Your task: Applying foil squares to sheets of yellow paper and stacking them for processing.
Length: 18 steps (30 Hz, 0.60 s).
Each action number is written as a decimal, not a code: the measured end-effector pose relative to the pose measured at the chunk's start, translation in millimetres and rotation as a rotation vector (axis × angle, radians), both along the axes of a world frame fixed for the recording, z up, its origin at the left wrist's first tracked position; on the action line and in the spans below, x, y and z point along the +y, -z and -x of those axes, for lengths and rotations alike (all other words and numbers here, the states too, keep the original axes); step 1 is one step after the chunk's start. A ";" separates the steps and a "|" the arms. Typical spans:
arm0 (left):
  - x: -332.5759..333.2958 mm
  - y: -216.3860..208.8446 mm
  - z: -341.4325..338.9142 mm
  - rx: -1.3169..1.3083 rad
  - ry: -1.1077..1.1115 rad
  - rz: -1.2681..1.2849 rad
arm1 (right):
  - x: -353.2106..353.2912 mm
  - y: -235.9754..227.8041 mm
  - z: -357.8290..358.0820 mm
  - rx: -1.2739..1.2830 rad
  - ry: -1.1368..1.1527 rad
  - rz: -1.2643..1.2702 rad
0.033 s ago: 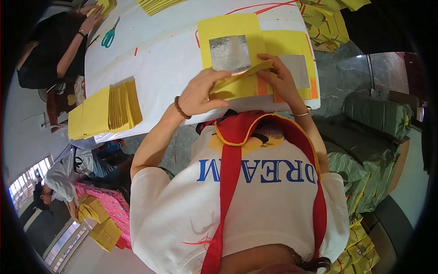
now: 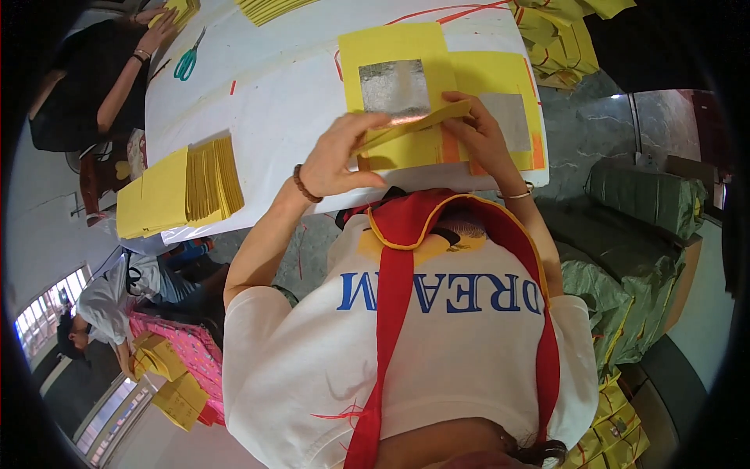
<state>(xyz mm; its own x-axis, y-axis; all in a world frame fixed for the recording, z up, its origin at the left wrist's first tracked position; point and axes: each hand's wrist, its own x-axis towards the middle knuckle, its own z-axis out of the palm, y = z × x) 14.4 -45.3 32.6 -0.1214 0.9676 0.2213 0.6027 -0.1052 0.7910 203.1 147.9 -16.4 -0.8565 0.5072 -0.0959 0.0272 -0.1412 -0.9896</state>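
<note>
My right hand [image 2: 478,137] pinches the right end of a folded yellow paper sheet [image 2: 414,127], which is seen nearly edge-on. At the fold's left end is my left hand [image 2: 340,152], thumb well apart from its stretched fingers; whether it touches the paper I cannot tell. Under the fold lie yellow sheets, and a silver foil square [image 2: 394,86] shows on the upper one. Beside it, partly behind my right hand, another yellow sheet [image 2: 488,74] bears a grey square [image 2: 506,117] and orange patches near its lower edge.
On the white table [image 2: 273,94] are a fanned stack of folded yellow paper [image 2: 183,187], green-handled scissors [image 2: 187,61] and red strips [image 2: 461,12]. A co-worker's hands [image 2: 160,27] hold yellow paper at far left. Green wrapped bundles [image 2: 625,266] stand on the right.
My left hand has shifted slightly left, its fingers drawing back from the fold. My right hand and the folded sheet have barely moved.
</note>
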 end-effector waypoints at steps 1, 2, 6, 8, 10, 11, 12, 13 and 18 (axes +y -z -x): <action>-3.5 -0.9 5.2 -0.085 -0.050 -0.057 | -0.3 0.1 0.5 0.000 -0.003 0.003; -4.9 -0.5 9.5 -0.085 -0.053 -0.054 | -0.4 -1.0 1.3 0.014 -0.007 0.038; 5.0 7.5 20.3 0.328 -0.151 -0.087 | 0.0 1.3 3.3 0.015 0.012 0.098; 5.4 20.0 21.5 0.609 -0.219 -0.117 | 3.5 6.1 -0.4 0.072 0.000 -0.071; 5.4 15.4 18.6 0.602 -0.236 -0.150 | 6.4 -3.0 0.0 0.121 -0.006 -0.231; 3.7 12.3 16.4 0.597 -0.252 -0.181 | 4.0 -17.7 -1.3 0.121 0.030 -0.530; 0.3 9.3 14.3 0.595 -0.254 -0.181 | 0.0 -28.1 -3.8 0.119 0.071 -0.829; -4.3 6.2 12.4 0.607 -0.180 -0.175 | -0.6 -29.3 -7.4 0.119 0.069 -0.831; -24.3 8.2 -6.6 0.580 -0.060 -0.155 | -1.0 -40.4 -23.0 -0.016 -0.334 -1.071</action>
